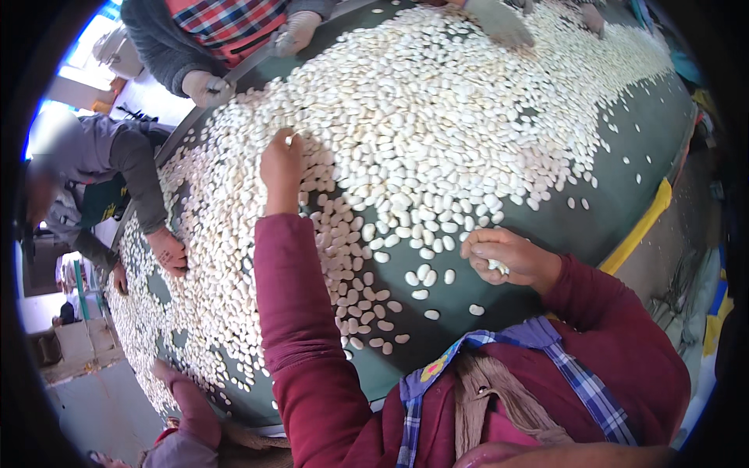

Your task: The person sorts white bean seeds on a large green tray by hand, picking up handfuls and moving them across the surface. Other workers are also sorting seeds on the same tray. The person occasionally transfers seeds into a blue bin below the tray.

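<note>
Many large white beans (433, 134) lie in a broad, dense layer on a dark green work surface (638, 140). My left hand (284, 167) reaches out over the layer at centre left, its fingertips pinched on a white bean (289, 140). Nearer to my body, on the right, my right hand (506, 257) is curled above the green surface. White beans (497, 267) show between its bent fingers and palm; how many it holds is hidden. Several loose beans (422, 275) lie just left of my right hand, and darker-looking, shaded beans (351, 298) lie beside my left forearm.
Across the surface, a co-worker's gloved hands (208, 89) are over the edge. Another co-worker's hands (167, 251) touch beans at left, and a third person's arm (193, 398) reaches in at lower left. More hands and a flat scraper-like tool (500, 23) are at top right. Yellow edging (638, 228) runs along the right rim.
</note>
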A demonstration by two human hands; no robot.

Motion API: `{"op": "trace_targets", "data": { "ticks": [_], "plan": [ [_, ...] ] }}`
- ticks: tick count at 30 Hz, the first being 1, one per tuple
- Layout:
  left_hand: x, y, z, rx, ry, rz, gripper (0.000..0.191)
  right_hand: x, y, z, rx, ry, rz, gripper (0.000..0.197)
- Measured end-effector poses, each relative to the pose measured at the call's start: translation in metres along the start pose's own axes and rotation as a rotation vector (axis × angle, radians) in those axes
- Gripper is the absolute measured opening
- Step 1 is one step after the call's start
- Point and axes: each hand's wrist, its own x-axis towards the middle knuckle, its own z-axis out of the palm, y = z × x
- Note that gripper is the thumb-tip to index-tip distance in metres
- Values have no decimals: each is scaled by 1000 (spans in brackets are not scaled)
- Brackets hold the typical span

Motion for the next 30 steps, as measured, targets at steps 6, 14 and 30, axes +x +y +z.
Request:
{"op": "trace_targets", "data": {
  "ticks": [6, 14, 30],
  "plan": [
    [-34, 17, 6, 320, -363, 106, 30, -14, -13, -14, 12, -24, -37, 16],
    [-69, 25, -21, -195, -224, -51, 19, -24, -19, -34, -16, -73, -70, 17],
    [-42, 139, 68, -74, -101, 8, 23, -46, -37, -69, -93, -129, -141, 22]
  ]
}}
